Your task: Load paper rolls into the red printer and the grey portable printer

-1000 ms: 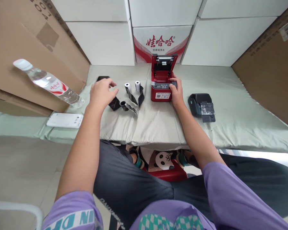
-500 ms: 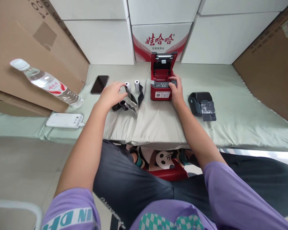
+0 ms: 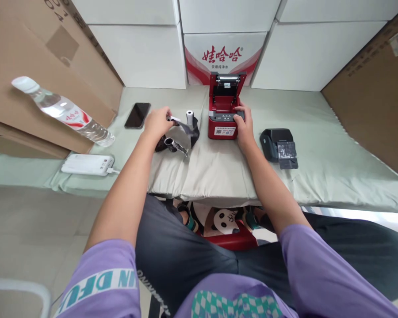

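Seen from above, a person sat at a cloth-covered table point(image 3: 318, 145) with both arms stretched forward. Their left hand point(image 3: 157, 123) was curled around a small paper roll point(image 3: 172, 119), fingers closed on it, with a dark strip point(image 3: 185, 131) trailing from it. Another white roll point(image 3: 189, 117) stood upright just beside, and a dark roll point(image 3: 168, 143) lay near the wrist. Their right hand point(image 3: 243, 126) rested on the front right corner of a red printer point(image 3: 223, 119), fingers bent over its edge; its lid stood open. A black printer point(image 3: 278, 145) sat to the right, a phone point(image 3: 137, 115), power bank point(image 3: 86, 164) and water bottle point(image 3: 63, 112) to the left.
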### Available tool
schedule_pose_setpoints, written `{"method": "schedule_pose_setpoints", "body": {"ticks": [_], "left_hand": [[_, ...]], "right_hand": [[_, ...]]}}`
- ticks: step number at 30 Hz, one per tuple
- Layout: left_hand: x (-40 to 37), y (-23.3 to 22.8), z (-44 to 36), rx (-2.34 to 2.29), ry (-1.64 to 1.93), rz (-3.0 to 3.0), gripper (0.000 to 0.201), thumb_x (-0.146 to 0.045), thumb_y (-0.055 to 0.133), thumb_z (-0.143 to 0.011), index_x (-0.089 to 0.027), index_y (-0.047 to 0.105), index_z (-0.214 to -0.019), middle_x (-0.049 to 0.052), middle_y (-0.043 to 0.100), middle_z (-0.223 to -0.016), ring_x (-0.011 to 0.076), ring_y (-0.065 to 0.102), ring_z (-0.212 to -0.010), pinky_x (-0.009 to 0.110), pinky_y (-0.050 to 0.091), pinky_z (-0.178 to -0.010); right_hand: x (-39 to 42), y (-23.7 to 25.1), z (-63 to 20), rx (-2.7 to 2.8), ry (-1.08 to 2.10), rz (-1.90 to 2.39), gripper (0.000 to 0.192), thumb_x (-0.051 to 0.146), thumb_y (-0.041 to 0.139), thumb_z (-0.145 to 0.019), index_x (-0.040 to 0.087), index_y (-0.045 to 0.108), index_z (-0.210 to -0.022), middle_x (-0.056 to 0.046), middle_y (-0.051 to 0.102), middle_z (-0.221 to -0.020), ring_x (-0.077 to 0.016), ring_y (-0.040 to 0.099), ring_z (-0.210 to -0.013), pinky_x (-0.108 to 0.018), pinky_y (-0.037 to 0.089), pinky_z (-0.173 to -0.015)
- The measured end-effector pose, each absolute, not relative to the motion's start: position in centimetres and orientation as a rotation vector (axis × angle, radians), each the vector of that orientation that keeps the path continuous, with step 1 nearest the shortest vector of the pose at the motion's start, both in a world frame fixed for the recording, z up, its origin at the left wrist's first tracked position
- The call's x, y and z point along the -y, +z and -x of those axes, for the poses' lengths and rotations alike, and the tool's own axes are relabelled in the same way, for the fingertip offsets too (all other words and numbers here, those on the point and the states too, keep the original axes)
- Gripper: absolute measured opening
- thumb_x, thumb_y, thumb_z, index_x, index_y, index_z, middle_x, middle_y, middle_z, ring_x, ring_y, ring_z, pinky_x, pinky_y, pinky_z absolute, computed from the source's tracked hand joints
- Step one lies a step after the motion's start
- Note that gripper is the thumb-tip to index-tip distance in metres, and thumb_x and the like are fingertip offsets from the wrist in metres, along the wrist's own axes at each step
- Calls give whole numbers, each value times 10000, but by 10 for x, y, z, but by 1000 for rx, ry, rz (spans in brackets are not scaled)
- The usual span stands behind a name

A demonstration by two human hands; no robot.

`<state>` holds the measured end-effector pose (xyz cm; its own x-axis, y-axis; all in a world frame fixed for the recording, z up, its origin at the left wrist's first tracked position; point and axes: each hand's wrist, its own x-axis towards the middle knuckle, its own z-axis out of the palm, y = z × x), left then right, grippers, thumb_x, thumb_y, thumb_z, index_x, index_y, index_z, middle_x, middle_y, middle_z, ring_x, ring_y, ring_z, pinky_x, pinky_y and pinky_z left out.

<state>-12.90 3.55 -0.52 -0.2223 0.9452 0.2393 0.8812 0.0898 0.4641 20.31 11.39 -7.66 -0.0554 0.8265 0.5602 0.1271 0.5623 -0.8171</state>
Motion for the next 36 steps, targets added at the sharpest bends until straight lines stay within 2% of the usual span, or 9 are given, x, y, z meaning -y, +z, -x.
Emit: {"method": "schedule_pose_setpoints", "body": {"ticks": [5,10,15,19,21,25,28,32,36], "left_hand": [[-32,19,117,-1841,1236,-1458,265,-394,714,-892,-225,540,-786,49,708,-842,197,719,-715,340,576,-717],[-31,27,93,-1471,1397,-1303,333,-380,827,-829,-201,553,-767,18,677,-758,136,681,-663,227,525,-599],[-27,27,67,-1270,1436,-1239,356,-277,933,-674,-186,612,-800,22,718,-847,144,686,-778,245,584,-699],[-20,26,47,-1174,1427,-1261,389,-313,959,-639,-182,635,-808,29,711,-890,163,680,-826,273,595,-723],[-16,27,37,-1136,1423,-1284,400,-343,965,-634,-183,650,-823,25,701,-890,174,682,-857,267,592,-715],[-5,30,23,-1098,1407,-1315,411,-371,962,-650,-189,673,-878,32,714,-947,195,696,-951,251,590,-727],[4,31,17,-1089,1414,-1294,410,-376,954,-674,-192,676,-912,31,716,-968,196,705,-970,255,601,-749],[15,32,11,-1049,1444,-1258,380,-359,933,-704,-189,691,-943,35,710,-992,206,702,-998,289,622,-796],[24,32,9,-1071,1445,-1254,364,-337,909,-720,-185,709,-984,53,721,-1041,231,695,-1062,308,611,-833]], "right_hand": [[-111,-74,-201,1547,680,863,339,543,624,-921,276,626,-1131,-72,565,-1468,-287,466,-1481,-507,315,-1294],[-110,-72,-199,1578,634,879,320,495,591,-943,248,603,-1147,-113,549,-1501,-276,476,-1470,-488,329,-1275],[-104,-67,-201,1665,458,954,284,434,535,-979,228,599,-1163,-156,568,-1451,-295,510,-1403,-515,392,-1205],[-79,-44,-196,1740,112,1024,282,374,522,-982,212,624,-1189,-178,567,-1403,-343,480,-1373,-566,373,-1180],[-63,-30,-190,1783,47,992,282,351,516,-986,210,634,-1200,-173,583,-1370,-351,485,-1348,-578,371,-1166],[-41,-12,-178,1897,65,888,309,377,537,-995,210,635,-1236,-159,639,-1278,-347,542,-1261,-564,408,-1115],[-38,-11,-175,1961,101,813,401,458,595,-976,208,612,-1289,-155,659,-1253,-338,579,-1194,-539,451,-1074],[-35,-13,-170,1968,139,768,580,525,654,-936,203,535,-1404,-170,638,-1306,-347,588,-1204,-537,482,-1060],[-26,-16,-161,1918,156,745,613,513,697,-911,200,505,-1402,-173,642,-1290,-338,609,-1205,-520,512,-1046]]}}
